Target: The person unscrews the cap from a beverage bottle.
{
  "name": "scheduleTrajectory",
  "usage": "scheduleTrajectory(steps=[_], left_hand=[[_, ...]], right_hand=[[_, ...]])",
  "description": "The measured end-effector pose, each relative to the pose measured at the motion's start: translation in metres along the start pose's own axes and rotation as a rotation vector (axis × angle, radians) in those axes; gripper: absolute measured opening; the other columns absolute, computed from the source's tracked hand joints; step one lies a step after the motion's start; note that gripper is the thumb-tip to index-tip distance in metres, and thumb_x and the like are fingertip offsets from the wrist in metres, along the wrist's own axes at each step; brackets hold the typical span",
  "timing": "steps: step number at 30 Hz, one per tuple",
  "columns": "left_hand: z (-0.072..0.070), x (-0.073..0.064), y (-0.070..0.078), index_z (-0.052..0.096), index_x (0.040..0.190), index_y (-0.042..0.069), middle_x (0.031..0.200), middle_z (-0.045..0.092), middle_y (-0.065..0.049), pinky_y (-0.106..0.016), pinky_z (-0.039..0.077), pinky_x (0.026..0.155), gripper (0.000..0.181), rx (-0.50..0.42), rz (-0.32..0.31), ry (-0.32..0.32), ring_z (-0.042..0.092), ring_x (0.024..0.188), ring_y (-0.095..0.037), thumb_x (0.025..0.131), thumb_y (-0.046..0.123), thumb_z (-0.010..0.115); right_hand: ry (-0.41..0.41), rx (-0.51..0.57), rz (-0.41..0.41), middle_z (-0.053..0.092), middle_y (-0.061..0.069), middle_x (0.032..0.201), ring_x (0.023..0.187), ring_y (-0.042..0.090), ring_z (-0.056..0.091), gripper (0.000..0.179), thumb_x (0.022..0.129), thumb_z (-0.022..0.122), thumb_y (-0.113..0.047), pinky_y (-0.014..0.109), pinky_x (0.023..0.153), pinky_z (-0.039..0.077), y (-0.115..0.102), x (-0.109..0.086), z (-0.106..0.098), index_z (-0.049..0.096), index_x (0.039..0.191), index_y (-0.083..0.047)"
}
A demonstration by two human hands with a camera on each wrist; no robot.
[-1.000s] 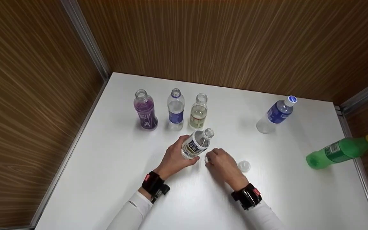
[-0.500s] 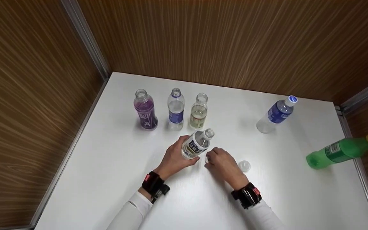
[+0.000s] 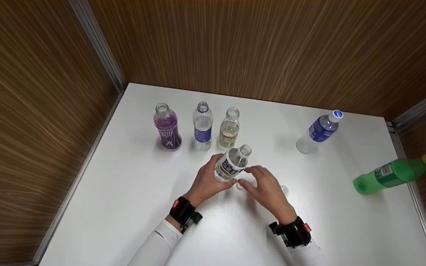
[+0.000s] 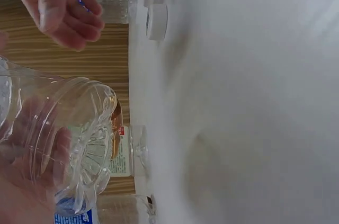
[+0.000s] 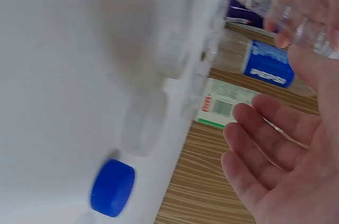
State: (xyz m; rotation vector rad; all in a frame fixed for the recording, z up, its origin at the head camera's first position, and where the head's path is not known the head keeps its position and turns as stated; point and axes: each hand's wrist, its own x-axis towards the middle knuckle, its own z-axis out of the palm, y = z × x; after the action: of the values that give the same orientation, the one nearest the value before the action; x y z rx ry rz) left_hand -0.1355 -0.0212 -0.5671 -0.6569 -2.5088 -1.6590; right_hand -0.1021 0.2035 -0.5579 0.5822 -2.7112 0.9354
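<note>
My left hand (image 3: 218, 176) grips a clear uncapped bottle (image 3: 231, 164) with a blue and white label and holds it tilted above the white table (image 3: 139, 199). The left wrist view shows its ribbed base (image 4: 79, 144) off the table. My right hand (image 3: 254, 178) hovers just right of the bottle, fingers spread and holding nothing; its open palm (image 5: 280, 181) fills the right wrist view. A small clear cap (image 3: 240, 185) lies on the table between the hands. A second whitish cap (image 3: 284, 190) lies beside my right hand, and a white cap (image 4: 157, 21) shows in the left wrist view.
Three uncapped bottles stand in a row behind: purple (image 3: 168, 129), blue-labelled (image 3: 202, 127), yellowish (image 3: 229, 130). A capped blue-labelled bottle (image 3: 318, 131) lies at the back right and a green bottle (image 3: 392, 173) at the right edge. A blue cap (image 5: 112, 187) shows in the right wrist view. Wooden walls enclose the table.
My right hand has risen off the table and opened its fingers towards the bottle, leaving the small cap on the table. The left hand has lifted the bottle slightly up and to the right.
</note>
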Motion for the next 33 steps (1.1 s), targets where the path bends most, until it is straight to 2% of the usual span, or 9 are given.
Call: scheduleTrajectory(steps=[4, 8, 12, 18, 27, 33], left_hand=[[0.008, 0.003, 0.004, 0.048, 0.143, 0.009, 0.124, 0.068, -0.007, -0.042, 0.054, 0.094, 0.082, -0.078, -0.016, 0.009, 0.066, 0.108, -0.019, 0.078, 0.032, 0.092], [0.012, 0.005, 0.006, 0.046, 0.145, 0.008, 0.127, 0.067, -0.006, -0.043, 0.052, 0.097, 0.085, -0.162, -0.063, 0.035, 0.065, 0.112, -0.02, 0.078, 0.032, 0.092], [0.015, 0.006, 0.007, 0.045, 0.145, 0.005, 0.129, 0.066, -0.007, -0.043, 0.051, 0.098, 0.086, -0.193, -0.089, 0.066, 0.064, 0.113, -0.02, 0.077, 0.03, 0.091], [0.016, 0.007, 0.008, 0.046, 0.145, 0.003, 0.128, 0.066, -0.009, -0.043, 0.051, 0.099, 0.084, -0.212, -0.076, 0.074, 0.065, 0.112, -0.021, 0.077, 0.027, 0.091], [0.016, 0.005, 0.002, 0.045, 0.145, 0.005, 0.127, 0.067, -0.009, -0.043, 0.052, 0.098, 0.083, -0.198, -0.074, 0.056, 0.064, 0.113, -0.021, 0.079, 0.025, 0.09], [0.021, 0.005, 0.001, 0.046, 0.145, 0.007, 0.126, 0.067, -0.008, -0.043, 0.052, 0.098, 0.081, -0.19, -0.071, 0.031, 0.065, 0.111, -0.021, 0.079, 0.025, 0.091]], right_hand=[[0.006, 0.179, 0.021, 0.07, 0.007, 0.122, 0.112, 0.024, 0.066, 0.038, 0.094, 0.078, -0.023, 0.046, 0.094, 0.055, -0.006, -0.002, -0.009, 0.068, 0.125, -0.005], [-0.002, 0.273, 0.027, 0.068, 0.005, 0.129, 0.116, 0.022, 0.065, 0.043, 0.094, 0.078, -0.021, 0.045, 0.097, 0.054, -0.008, -0.004, -0.01, 0.065, 0.132, -0.006], [-0.014, 0.311, 0.045, 0.067, 0.003, 0.132, 0.12, 0.022, 0.064, 0.047, 0.092, 0.08, -0.02, 0.048, 0.099, 0.053, -0.008, -0.006, -0.006, 0.064, 0.135, -0.009], [-0.024, 0.333, 0.043, 0.067, 0.004, 0.133, 0.122, 0.023, 0.063, 0.048, 0.092, 0.08, -0.02, 0.049, 0.1, 0.052, -0.007, -0.008, -0.005, 0.063, 0.135, -0.007], [0.014, 0.319, 0.068, 0.067, 0.004, 0.134, 0.123, 0.022, 0.063, 0.051, 0.093, 0.079, -0.019, 0.045, 0.103, 0.052, -0.003, -0.009, -0.022, 0.061, 0.138, -0.006], [0.055, 0.419, 0.101, 0.066, 0.004, 0.135, 0.125, 0.021, 0.062, 0.055, 0.093, 0.078, -0.014, 0.043, 0.106, 0.049, -0.012, -0.004, -0.032, 0.058, 0.143, -0.004]])
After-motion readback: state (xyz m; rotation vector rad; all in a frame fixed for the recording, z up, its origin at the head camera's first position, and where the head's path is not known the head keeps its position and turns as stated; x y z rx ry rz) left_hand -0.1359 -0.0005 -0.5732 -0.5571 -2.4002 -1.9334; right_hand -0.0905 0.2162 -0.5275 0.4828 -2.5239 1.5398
